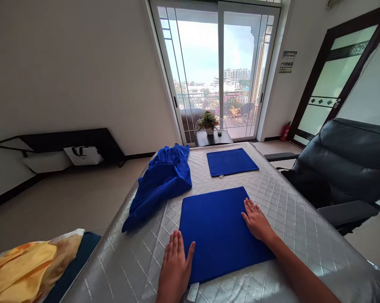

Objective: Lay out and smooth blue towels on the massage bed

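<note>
2 hands (pixel 176 263) palm-down, fingers forward, at blue cloth (pixel 220 235) edges.

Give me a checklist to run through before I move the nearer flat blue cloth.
1. Nearer blue cloth spread flat: ok.
2. Both hands open, left hand at its left edge, right hand on its right side: ok.
3. Gap to the farther blue cloth: ok.
4. Bunched blue cloth smoothed out: not ok, heaped in folds.
5. White tag tucked in: not ok, it sticks out.
6. Near right corner flat: cannot tell, right forearm in the way.
</note>
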{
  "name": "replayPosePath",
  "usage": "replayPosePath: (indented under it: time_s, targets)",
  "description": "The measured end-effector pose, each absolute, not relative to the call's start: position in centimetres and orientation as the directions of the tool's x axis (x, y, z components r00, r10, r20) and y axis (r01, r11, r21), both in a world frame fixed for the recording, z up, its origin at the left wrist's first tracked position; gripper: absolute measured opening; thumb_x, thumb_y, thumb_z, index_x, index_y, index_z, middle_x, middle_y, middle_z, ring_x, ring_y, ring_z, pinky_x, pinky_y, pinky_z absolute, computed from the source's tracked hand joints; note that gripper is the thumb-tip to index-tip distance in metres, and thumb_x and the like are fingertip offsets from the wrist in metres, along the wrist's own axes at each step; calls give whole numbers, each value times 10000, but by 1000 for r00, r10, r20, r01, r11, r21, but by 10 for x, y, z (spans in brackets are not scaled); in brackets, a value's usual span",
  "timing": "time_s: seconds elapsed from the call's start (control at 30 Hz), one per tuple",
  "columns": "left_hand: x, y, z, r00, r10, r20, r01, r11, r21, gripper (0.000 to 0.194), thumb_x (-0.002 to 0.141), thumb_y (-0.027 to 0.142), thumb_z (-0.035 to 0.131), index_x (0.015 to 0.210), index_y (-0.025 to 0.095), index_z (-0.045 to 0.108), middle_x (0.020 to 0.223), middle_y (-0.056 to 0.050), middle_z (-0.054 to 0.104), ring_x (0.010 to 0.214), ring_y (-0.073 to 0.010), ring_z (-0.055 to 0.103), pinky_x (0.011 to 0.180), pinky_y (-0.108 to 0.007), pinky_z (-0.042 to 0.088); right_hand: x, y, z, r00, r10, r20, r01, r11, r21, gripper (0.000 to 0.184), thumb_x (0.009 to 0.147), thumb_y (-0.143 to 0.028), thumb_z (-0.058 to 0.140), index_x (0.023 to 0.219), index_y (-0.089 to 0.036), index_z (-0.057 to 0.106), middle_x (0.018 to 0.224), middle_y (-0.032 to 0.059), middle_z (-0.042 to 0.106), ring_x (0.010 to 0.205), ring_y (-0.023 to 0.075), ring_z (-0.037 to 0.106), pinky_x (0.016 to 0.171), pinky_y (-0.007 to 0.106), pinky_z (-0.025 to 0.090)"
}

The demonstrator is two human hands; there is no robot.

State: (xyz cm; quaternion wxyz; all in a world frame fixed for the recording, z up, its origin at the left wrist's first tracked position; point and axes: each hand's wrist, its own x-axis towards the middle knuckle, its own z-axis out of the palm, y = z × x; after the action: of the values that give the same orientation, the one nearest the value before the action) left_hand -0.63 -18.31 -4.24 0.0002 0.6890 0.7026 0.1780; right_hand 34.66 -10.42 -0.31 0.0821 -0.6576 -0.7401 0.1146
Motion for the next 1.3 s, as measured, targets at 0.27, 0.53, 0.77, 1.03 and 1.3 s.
replayPosePath:
  time_s: [0.27,0.53,0.77,1.03,1.3]
  targets:
    - [55,-170,14,443,886,137,867,-462,184,691,1022,615,360,1560,188,431,1602,-118,461,1479,-293,434,1182,-493,442,345,-103,-4,-119,993,-5,952,113,-285,697,1075,-484,166,1638,-73,200,1704,104,135,1584,221,108,1287,437,127]
    - [180,-121,40,526,802,284,761,-593,264,386,1033,234,404,1332,180,642,1398,-129,665,1329,-260,600,1130,-461,499,346,-105,-3,-140,990,19,957,140,-255,657,1071,-395,200,1620,-38,249,1693,136,176,1578,233,142,1280,449,162]
    - [170,-111,8,484,833,269,809,-543,227,595,1073,456,323,1532,96,437,1603,-170,445,1517,-276,366,1244,-492,356,346,-104,-4,-138,990,16,963,138,-232,662,1074,-415,211,1625,-49,237,1694,124,167,1579,237,138,1280,447,164]
    - [166,-113,4,404,893,200,870,-442,218,702,1058,558,243,1588,110,350,1659,-125,343,1557,-239,271,1273,-455,299,347,-103,-9,-132,991,38,967,137,-215,661,1070,-411,206,1626,-56,244,1692,122,186,1578,228,142,1278,445,176]
    - [144,-103,3,320,940,121,923,-338,185,756,1040,606,216,1605,115,316,1668,-125,316,1560,-261,260,1281,-463,269,348,-103,-11,-120,993,22,969,122,-216,671,1073,-441,191,1630,-69,230,1701,92,152,1582,210,122,1288,424,136]
